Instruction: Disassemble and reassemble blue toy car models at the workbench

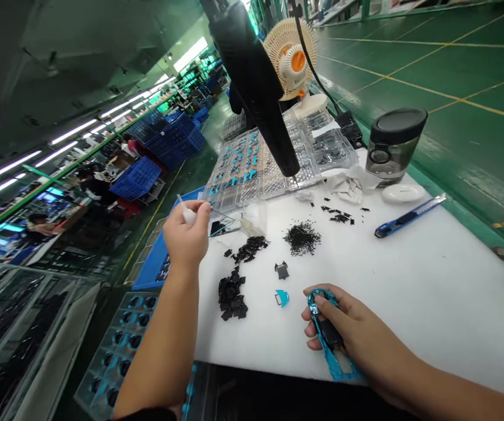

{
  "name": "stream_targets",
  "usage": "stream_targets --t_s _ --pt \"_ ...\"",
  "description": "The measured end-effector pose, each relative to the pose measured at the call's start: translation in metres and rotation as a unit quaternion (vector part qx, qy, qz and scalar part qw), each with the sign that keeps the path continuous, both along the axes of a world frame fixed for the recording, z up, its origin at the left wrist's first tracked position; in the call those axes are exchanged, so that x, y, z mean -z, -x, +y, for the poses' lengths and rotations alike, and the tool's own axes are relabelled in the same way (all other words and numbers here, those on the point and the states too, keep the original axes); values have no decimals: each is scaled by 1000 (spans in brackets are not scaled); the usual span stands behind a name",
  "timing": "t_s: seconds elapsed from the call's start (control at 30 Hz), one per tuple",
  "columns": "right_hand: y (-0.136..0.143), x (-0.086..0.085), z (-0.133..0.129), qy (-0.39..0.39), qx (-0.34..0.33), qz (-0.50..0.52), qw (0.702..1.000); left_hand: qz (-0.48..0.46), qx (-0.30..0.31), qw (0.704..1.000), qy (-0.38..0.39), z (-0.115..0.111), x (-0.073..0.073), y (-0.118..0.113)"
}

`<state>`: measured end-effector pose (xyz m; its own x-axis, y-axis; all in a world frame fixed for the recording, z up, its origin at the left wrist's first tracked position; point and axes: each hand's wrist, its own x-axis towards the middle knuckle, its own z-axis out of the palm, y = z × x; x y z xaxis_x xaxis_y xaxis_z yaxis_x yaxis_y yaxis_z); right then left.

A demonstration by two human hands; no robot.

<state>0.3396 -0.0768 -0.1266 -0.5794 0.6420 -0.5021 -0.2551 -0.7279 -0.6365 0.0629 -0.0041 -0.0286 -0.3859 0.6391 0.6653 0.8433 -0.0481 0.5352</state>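
Observation:
My left hand (185, 237) is raised over the table's left side, fingers closed around a small white needle-tipped bottle (189, 217). Its thin needle points right. In my right hand (352, 327), near the front edge, is a glossy blue plastic housing (331, 358) with black parts inside; my thumb presses on its upper end. Left of that hand lie a small blue curved piece (282, 298) and a black plastic part (282, 269). Piles of black pieces (231, 295), more black bits (251, 249) and tiny black parts (302, 237) rest on the white surface (405, 304).
A black electric screwdriver (265, 88) hangs over the table. Behind it are clear trays (234, 161) of blue parts and a fan (293, 58). To the right are a blue utility knife (410, 216), a white case (403, 193) and a dark-lidded container (394, 146).

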Motion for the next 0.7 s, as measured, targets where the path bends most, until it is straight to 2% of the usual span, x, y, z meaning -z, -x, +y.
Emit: stream_targets --t_s 0.13,0.37,0.6,0.7 --pt "-1 -3 1 12 0 0 1000 -3 7 998 55 17 9 1" --pt "-2 -6 1 6 -4 -18 1000 -62 42 989 130 26 27 9" --pt "-2 -7 0 13 -1 -20 1000 -204 90 960 171 18 61 25" --pt "-2 -9 0 15 9 -27 999 -231 100 948 193 12 71 27"
